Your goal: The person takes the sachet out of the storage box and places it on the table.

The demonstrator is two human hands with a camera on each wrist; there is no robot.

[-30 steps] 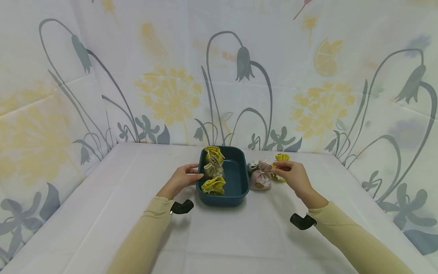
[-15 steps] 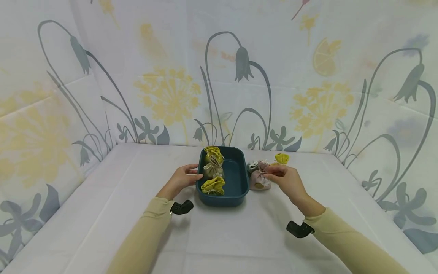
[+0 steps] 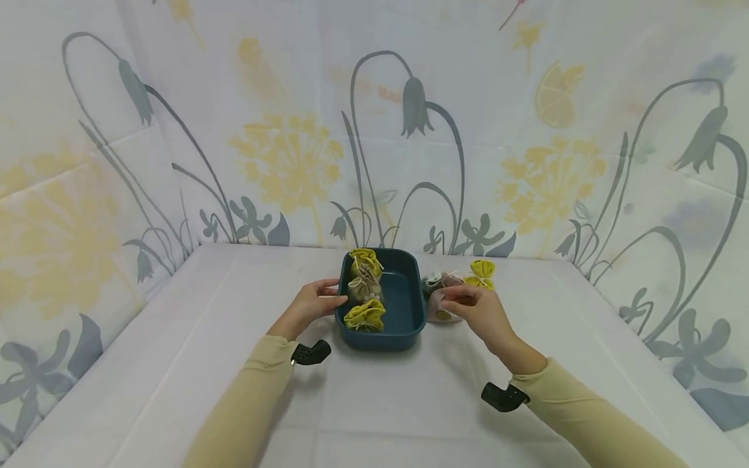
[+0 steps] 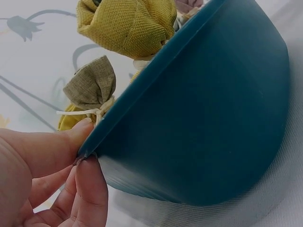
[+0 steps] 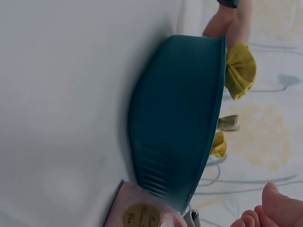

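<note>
My left hand (image 3: 311,304) pinches the left rim of a teal plastic bin (image 3: 404,309), its thumb over the edge and fingers beneath, as the left wrist view shows. Along that side of the bin lie two yellow drawstring pouches (image 3: 365,316) and an olive-beige pouch (image 3: 364,292) between them. To the bin's right, a pink drawstring pouch (image 3: 435,308) with a round gold sticker stands on the table, partly covered by my right hand (image 3: 484,317). That hand hovers at the pouch's neck with fingers loosely bent and nothing visible between them; in the right wrist view a gap shows.
Behind the pink pouch is a grey-green pouch (image 3: 432,283), and another yellow pouch (image 3: 482,270) stands further right. A white cloth covers the table (image 3: 374,403); a flower-printed curtain (image 3: 292,162) closes the back and sides.
My right hand has moved left and slightly down, from beside the yellow pouch to in front of the pink one. My left hand and the bin have stayed in place.
</note>
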